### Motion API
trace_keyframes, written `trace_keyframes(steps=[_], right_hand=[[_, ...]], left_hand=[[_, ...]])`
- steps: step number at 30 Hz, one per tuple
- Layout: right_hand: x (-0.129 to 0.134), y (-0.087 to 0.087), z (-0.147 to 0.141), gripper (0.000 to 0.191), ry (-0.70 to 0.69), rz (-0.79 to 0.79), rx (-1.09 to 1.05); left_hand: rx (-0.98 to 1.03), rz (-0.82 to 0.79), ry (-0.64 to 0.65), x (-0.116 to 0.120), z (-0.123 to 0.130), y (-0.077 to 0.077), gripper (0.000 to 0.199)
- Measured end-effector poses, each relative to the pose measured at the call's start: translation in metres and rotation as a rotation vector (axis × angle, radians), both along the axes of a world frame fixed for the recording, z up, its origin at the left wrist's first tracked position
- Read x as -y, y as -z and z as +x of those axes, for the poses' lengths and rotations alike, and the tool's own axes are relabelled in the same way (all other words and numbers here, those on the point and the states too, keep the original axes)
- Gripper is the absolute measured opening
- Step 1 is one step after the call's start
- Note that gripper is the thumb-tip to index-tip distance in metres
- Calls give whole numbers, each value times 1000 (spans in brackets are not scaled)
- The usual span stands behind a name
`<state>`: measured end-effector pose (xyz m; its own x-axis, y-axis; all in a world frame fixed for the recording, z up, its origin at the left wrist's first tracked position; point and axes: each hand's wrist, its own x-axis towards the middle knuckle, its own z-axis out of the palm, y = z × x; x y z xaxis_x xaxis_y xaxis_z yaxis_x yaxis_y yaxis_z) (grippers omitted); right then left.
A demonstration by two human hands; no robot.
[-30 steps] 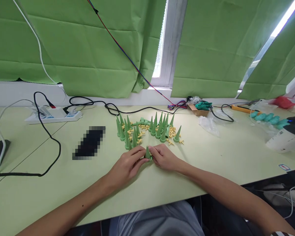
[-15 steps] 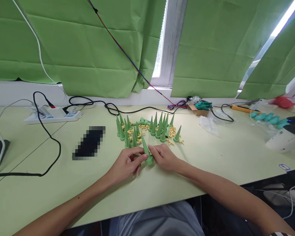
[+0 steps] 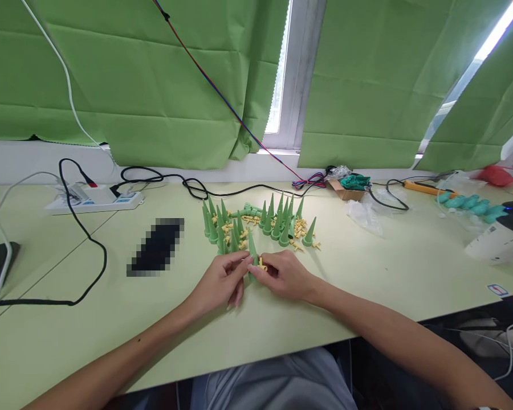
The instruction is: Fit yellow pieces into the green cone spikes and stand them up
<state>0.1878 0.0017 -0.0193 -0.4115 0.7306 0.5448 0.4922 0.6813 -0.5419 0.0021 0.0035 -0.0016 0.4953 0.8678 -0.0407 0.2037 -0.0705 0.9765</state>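
A green cone (image 3: pixel 252 246) stands nearly upright between my hands, near the middle of the table. My left hand (image 3: pixel 224 278) grips it from the left with thumb and fingers. At its right side, my right hand (image 3: pixel 287 274) pinches a small yellow piece (image 3: pixel 262 265) against the cone, its thumb touching the cone. Beyond my hands stand several green cones on the left (image 3: pixel 212 230) and several more on the right (image 3: pixel 284 232). Small yellow pieces (image 3: pixel 300 228) lie among them, and green parts (image 3: pixel 252 209) lie at the back.
A dark pixelated object (image 3: pixel 156 247) and a white power strip (image 3: pixel 94 202) with black cables are on the left. To the right are a small cardboard box (image 3: pixel 346 191), clear plastic (image 3: pixel 365 218), teal items (image 3: pixel 470 205) and a white container (image 3: pixel 496 239). The table's edge (image 3: pixel 239 367) is near me.
The held cone has turned more upright and shifted slightly left. The yellow piece beside it now shows clearly, and my right thumb has moved left onto the cone.
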Motion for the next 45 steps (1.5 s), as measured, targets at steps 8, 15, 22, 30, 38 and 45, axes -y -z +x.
trace_keyframes(steps=[8, 15, 22, 30, 38, 45], right_hand=[[3, 0, -2, 37, 13, 133, 104], [4, 0, -2, 33, 24, 213, 233], [5, 2, -2, 31, 31, 211, 353], [5, 0, -1, 30, 28, 156, 412], [3, 2, 0, 31, 2, 138, 389], [5, -1, -1, 31, 11, 107, 394]], left_hand=[[41, -137, 89, -6, -3, 10, 48], [50, -186, 113, -9, -3, 15, 53], [30, -193, 111, -9, -3, 18, 54], [-29, -141, 109, -9, -4, 17, 53], [-60, -98, 130, -9, -4, 14, 54], [-60, -70, 119, -8, -3, 13, 52]])
